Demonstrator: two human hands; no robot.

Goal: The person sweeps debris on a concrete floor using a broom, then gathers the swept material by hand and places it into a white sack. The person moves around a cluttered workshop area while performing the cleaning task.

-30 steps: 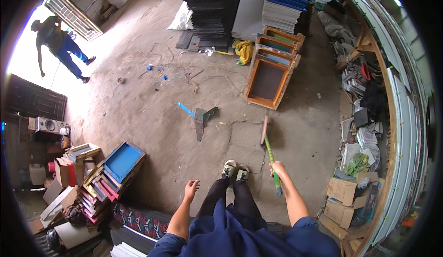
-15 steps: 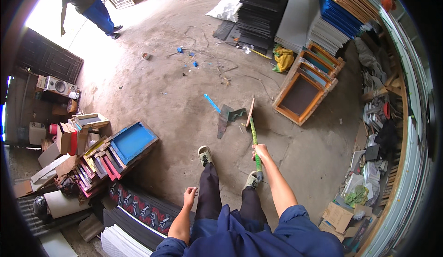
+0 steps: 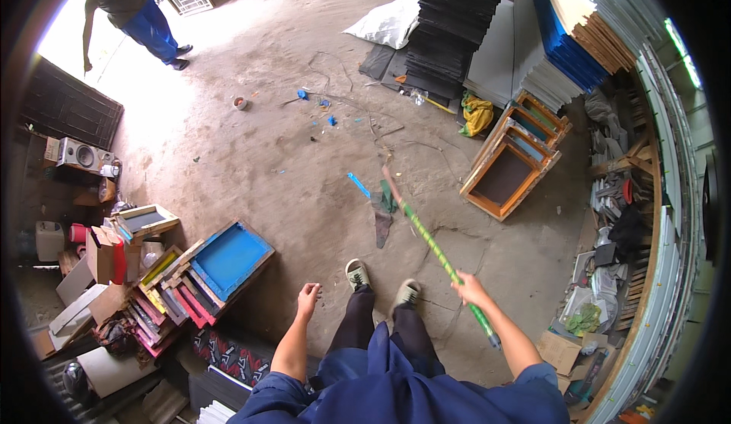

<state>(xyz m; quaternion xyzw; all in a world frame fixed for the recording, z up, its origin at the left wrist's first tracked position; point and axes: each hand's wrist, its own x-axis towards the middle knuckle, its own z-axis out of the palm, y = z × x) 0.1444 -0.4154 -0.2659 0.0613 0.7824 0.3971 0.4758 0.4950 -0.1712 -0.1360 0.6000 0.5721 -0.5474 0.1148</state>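
My right hand point(image 3: 472, 290) is closed round the lower part of a long-handled broom point(image 3: 435, 245), whose shaft is striped green and yellow. The shaft slants away to the far left, and its brownish head is blurred, so bristles cannot be made out. Beside that head, dark green and grey scraps point(image 3: 381, 222) lie on the floor with a bright blue strip point(image 3: 359, 185). Empty, my left hand point(image 3: 308, 298) hangs at my left side with its fingers loosely bent and a little apart.
Blue-faced frames point(image 3: 226, 255) lean in a pile on the left. Wooden frames point(image 3: 502, 184) stand at right, below stacked black sheets point(image 3: 453, 32). Small blue bits point(image 3: 302, 95) and a little pot point(image 3: 241, 103) dot the floor. A person point(image 3: 133, 12) stands by the doorway, far left.
My right hand has moved right and down, and the broom has swung from nearly upright to a slant. My feet have shifted and are closer together. The left hand still hangs empty.
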